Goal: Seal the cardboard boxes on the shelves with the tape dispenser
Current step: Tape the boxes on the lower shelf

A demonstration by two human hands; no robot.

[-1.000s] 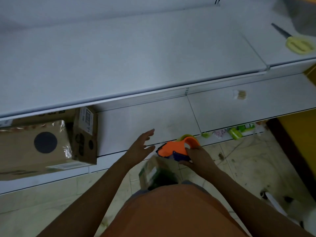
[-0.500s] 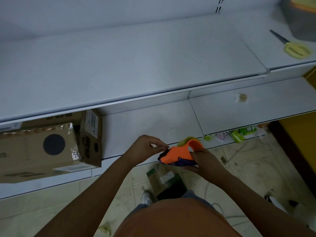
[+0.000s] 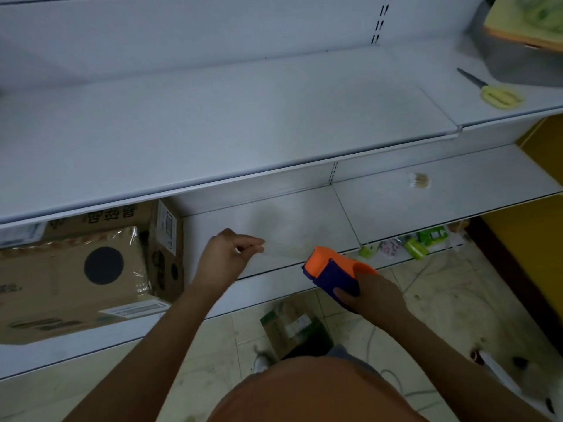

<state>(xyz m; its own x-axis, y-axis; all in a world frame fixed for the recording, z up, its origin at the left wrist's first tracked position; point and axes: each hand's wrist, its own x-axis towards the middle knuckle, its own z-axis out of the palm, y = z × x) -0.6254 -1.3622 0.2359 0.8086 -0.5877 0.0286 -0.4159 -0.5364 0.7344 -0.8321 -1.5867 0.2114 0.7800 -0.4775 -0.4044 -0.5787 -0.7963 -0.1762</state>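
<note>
- Stretching between the hands, a clear strip of tape [image 3: 281, 254] runs from the orange-and-blue tape dispenser [image 3: 333, 271] — glossy, nearly invisible against the white shelf.
- Her right hand [image 3: 370, 295] grips the dispenser; the left hand [image 3: 227, 255] pinches the tape's free end.
- The cardboard box [image 3: 82, 269] sits at the left on the lower shelf [image 3: 304, 220], well apart from the tape — its top already shows crinkled film, so sealing looks partly done, by my guess.
- Yellow-handled scissors [image 3: 493, 91] lie on the upper shelf [image 3: 213, 123], smooth painted metal.
</note>
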